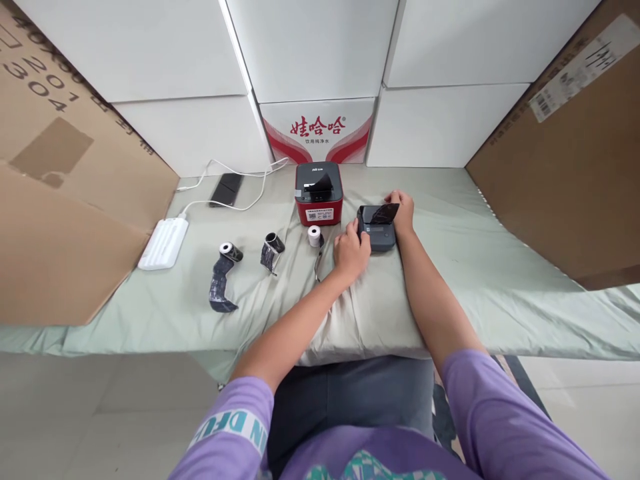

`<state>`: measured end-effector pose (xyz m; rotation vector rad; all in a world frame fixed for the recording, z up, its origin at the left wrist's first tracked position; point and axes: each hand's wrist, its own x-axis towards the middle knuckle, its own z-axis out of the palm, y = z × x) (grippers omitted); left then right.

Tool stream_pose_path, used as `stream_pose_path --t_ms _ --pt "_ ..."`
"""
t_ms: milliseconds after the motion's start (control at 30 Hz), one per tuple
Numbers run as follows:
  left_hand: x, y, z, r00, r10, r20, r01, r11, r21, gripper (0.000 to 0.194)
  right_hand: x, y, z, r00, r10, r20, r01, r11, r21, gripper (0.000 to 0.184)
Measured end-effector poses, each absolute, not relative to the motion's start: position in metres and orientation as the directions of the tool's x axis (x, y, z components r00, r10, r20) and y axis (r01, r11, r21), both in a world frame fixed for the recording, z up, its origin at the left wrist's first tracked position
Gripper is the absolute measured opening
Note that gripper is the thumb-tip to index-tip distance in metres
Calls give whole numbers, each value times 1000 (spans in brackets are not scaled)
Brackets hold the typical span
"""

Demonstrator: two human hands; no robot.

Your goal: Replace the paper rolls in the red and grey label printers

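Note:
A small dark portable printer (379, 239) lies on the cloth, with a strip of black paper (384, 213) coming up from its top. My left hand (352, 252) grips its left side, fingers bent against the edge. Around the back right corner curls my right hand (404, 211), its fingertips partly hidden behind the paper strip. Just left of my left hand stands a small white paper roll (314, 235) with a dark loose tail. Behind it sits a red and black printer (320, 193), also with black paper sticking out of its top.
Two black paper rolls, one partly unwound (231, 251) and one with a short tail (275, 242), stand to the left. Farther left are a white power bank (164, 244) with a cable and a black phone (226, 189). Cardboard (565, 167) and white boxes (320, 130) enclose the table.

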<state>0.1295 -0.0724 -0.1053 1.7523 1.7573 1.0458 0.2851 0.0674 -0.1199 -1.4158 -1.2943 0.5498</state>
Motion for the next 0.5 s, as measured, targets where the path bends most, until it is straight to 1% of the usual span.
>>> stream_pose_path --t_ms 233,500 --pt "128 -72 -98 -108 982 156 614 -58 787 37 284 71 -118 323 916 238 290 144 -946 33" --pt "126 -70 -96 -114 978 177 585 -77 807 34 285 72 -119 312 925 218 272 133 -953 34"
